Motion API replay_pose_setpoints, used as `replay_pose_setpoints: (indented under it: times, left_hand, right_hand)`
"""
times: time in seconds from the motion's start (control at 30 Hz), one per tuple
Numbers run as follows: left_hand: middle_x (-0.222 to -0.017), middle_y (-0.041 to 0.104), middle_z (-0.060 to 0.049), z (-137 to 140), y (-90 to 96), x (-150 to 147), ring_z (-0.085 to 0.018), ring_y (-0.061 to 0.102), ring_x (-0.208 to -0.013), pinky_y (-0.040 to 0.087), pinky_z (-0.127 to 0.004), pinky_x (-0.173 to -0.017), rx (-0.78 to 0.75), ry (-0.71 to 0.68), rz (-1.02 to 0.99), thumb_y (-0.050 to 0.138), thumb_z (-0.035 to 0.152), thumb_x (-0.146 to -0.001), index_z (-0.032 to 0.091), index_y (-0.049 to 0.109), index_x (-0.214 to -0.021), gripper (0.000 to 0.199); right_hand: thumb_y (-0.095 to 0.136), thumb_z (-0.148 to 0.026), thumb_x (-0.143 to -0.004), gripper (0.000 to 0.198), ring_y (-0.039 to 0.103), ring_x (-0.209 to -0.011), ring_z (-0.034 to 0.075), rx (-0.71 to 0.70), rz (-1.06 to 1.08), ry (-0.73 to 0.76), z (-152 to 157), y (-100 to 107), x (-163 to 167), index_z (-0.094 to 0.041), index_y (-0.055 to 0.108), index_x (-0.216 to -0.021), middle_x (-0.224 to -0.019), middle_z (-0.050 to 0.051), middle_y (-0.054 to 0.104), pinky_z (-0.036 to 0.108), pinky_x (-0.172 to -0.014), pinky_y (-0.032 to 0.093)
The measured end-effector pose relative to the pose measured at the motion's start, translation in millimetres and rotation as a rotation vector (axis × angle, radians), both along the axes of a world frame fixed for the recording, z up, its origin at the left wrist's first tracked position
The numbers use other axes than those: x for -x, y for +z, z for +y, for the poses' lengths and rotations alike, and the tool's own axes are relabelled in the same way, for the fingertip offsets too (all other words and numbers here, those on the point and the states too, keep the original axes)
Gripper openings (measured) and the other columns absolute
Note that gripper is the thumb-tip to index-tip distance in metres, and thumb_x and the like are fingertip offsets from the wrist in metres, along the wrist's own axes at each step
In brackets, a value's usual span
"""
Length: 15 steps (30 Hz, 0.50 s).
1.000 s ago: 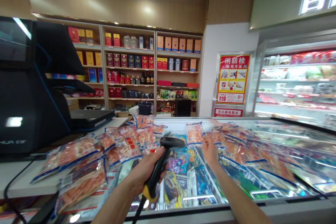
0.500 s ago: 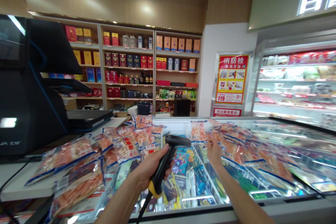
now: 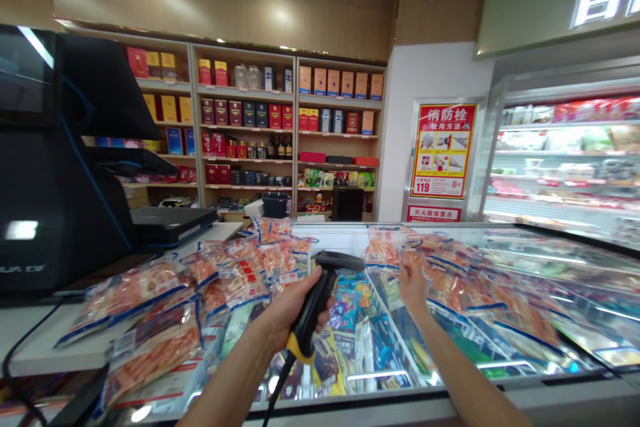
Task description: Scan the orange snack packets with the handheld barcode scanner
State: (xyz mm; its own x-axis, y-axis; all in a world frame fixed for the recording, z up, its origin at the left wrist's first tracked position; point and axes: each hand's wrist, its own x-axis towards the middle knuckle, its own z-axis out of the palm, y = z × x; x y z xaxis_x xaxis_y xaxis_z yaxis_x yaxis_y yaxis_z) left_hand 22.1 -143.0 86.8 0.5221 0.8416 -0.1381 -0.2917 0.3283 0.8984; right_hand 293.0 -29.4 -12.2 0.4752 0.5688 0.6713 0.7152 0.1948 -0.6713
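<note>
A black and yellow barcode scanner (image 3: 314, 307) is in my left hand (image 3: 283, 313), with fingers wrapped round its handle. Its head points to the right, over the glass-topped freezer. My right hand (image 3: 414, 288) is closed at the right edge of a clear plastic pack of pinkish-orange food (image 3: 383, 248) with a blue border. That pack stands tilted up near the far side of the freezer. Beside my right hand lie several similar packs (image 3: 465, 287) on the glass. More such packs (image 3: 243, 280) are heaped on the left.
At the left a black checkout terminal (image 3: 65, 180) stands on a white counter (image 3: 35, 340). Under the glass are colourful frozen packets (image 3: 345, 347). Shelves with boxes and bottles (image 3: 245, 113) line the back wall, and a lit chiller (image 3: 565, 153) stands at the right.
The view has shifted slightly. My right hand and the pack at it have moved a little to the right. The scanner stays at nearly the same place in my left hand.
</note>
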Motion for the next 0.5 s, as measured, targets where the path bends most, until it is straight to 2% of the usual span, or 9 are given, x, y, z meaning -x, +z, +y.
replay_pose_setpoints:
  times: [0.27, 0.5]
  left_hand:
    - [-0.055, 0.053, 0.0, 7.0, -0.6, -3.5, -0.007, 0.045, -0.04, 0.033, -0.017, -0.037, 0.028, -0.056, 0.038, 0.04, 0.057, -0.069, 0.015, 0.051, -0.084, 0.046]
    - [-0.053, 0.051, 0.001, 8.1, 4.2, -11.9, -0.006, 0.044, -0.039, 0.033, -0.018, -0.035, -0.111, 0.031, 0.155, 0.046, 0.056, -0.065, 0.014, 0.05, -0.068, 0.042]
  right_hand:
    - [0.032, -0.04, -0.073, 0.034, 0.052, -0.063, 0.018, -0.041, 0.013, 0.056, -3.3, -4.4, -1.9, -0.014, 0.053, -0.073, -0.065, 0.008, 0.058, 0.027, -0.058, 0.036]
    - [0.033, -0.04, -0.072, 0.031, 0.05, -0.058, 0.018, -0.025, 0.024, 0.011, -2.0, -0.2, -7.0, -0.016, 0.052, -0.069, -0.061, 0.007, 0.056, 0.028, -0.056, 0.034]
